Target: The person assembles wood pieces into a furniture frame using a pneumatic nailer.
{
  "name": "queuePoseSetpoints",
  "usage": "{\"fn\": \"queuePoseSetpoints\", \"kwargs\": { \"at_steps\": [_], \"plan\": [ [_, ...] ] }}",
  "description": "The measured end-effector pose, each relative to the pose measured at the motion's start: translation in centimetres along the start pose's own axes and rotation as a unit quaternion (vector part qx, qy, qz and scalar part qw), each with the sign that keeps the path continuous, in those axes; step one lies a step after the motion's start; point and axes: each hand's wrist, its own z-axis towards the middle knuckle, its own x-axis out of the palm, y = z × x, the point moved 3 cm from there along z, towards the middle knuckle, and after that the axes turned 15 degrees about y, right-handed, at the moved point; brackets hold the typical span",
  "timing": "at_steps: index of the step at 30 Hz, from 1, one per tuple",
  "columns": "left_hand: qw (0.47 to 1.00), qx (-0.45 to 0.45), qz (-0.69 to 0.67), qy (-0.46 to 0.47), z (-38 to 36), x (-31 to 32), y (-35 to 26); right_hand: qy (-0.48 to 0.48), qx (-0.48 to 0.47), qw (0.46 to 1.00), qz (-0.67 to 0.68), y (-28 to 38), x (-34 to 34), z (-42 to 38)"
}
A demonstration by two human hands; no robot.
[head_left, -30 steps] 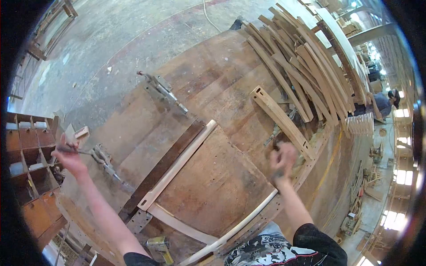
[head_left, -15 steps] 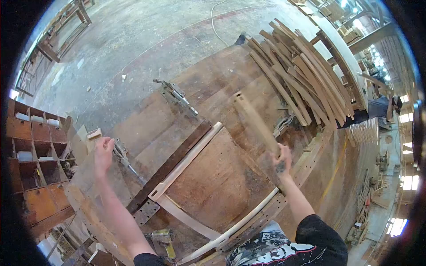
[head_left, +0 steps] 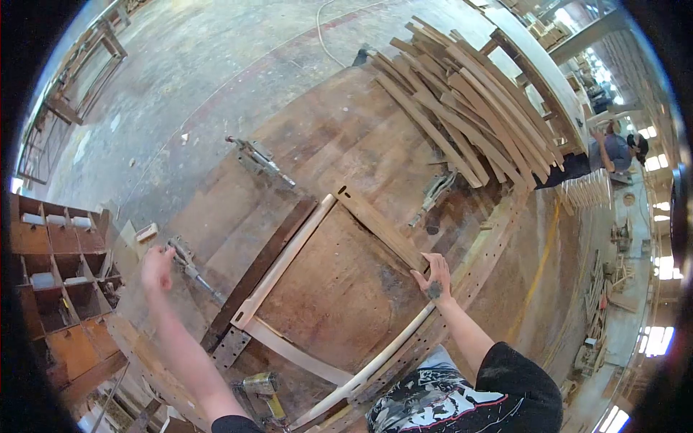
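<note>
My right hand (head_left: pixel 435 279) grips the near end of a flat wooden rail (head_left: pixel 382 229), thumb and fingers around its end. This rail lies across the right end of a wooden frame, its slotted far end meeting a pale side rail (head_left: pixel 285 263). A curved rail (head_left: pixel 393 348) runs along the near side, and a thinner crosspiece (head_left: pixel 299 353) joins the left end. Over on the left, my left hand (head_left: pixel 157 268) has its fingers curled at the handle end of a toggle clamp (head_left: pixel 191 267). A dark straight bar (head_left: pixel 263 270) stands between that clamp and the side rail.
Two more toggle clamps (head_left: pixel 260 162) (head_left: pixel 433 196) are fixed to the wooden bench. A pile of wooden strips (head_left: pixel 469 101) lies at its far right. A nail gun (head_left: pixel 266 393) lies near me; a compartment shelf (head_left: pixel 61 270) stands left. Another person (head_left: pixel 613 151) is far right.
My right hand has brought the wooden rail down from above the bench onto the frame's right end. My left hand has shifted slightly, its fingers now more curled. The whole view has shifted left.
</note>
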Motion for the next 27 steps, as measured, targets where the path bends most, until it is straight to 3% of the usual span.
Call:
{"fn": "queuePoseSetpoints", "kwargs": {
  "at_steps": [2,5,6,7,11,13,14,15,16,17,19,21,24,26,27],
  "plan": [
    [1.000,0.008,0.020,0.008,2.9,0.2,2.1,0.016,-0.020,0.999,0.023,-0.6,-0.3,-0.3],
    [1.000,0.004,0.023,0.010,4.5,0.4,3.3,-0.024,0.027,0.992,0.125,-6.8,-1.5,2.4],
    [1.000,0.000,0.021,0.008,4.5,0.3,3.5,-0.116,0.076,0.948,0.285,-8.7,-2.4,4.8],
    [0.999,-0.003,0.035,0.006,4.5,0.2,3.6,-0.205,0.122,0.868,0.435,-10.6,-3.2,7.9],
    [0.993,0.016,0.112,-0.027,6.7,0.0,5.1,-0.095,0.218,0.927,0.289,-19.3,-4.5,18.6],
    [0.988,0.012,0.149,-0.041,6.9,0.0,5.3,-0.039,0.309,0.915,0.258,-16.3,-7.9,21.3],
    [0.986,-0.002,0.160,-0.041,6.1,-0.1,4.7,-0.075,0.213,0.934,0.277,-19.4,-6.8,23.1],
    [0.984,-0.017,0.174,-0.042,5.6,-0.2,4.4,-0.080,0.278,0.913,0.288,-22.7,-6.2,24.8],
    [0.987,-0.018,0.153,-0.041,5.8,-0.3,4.5,-0.169,0.308,0.880,0.319,-18.0,-9.2,24.6],
    [0.990,-0.018,0.133,-0.038,6.2,-0.1,4.9,-0.235,0.266,0.897,0.263,-22.5,-8.1,26.3],
    [0.994,-0.014,0.102,-0.033,6.2,-0.4,5.5,-0.219,0.267,0.893,0.289,-23.7,-8.0,26.6],
    [0.997,-0.003,0.070,-0.031,6.0,-0.2,5.1,-0.056,0.335,0.830,0.442,-25.1,-8.6,26.9],
    [0.996,-0.018,0.085,-0.029,4.7,-0.1,3.6,-0.070,0.316,0.810,0.489,-24.7,-7.4,28.7],
    [0.995,-0.011,0.092,-0.037,6.7,-0.3,5.6,-0.024,0.338,0.798,0.499,-23.9,-8.1,29.1],
    [0.995,-0.006,0.094,-0.040,6.9,-0.3,5.7,-0.060,0.352,0.799,0.484,-23.7,-8.3,28.9]
  ]
}}
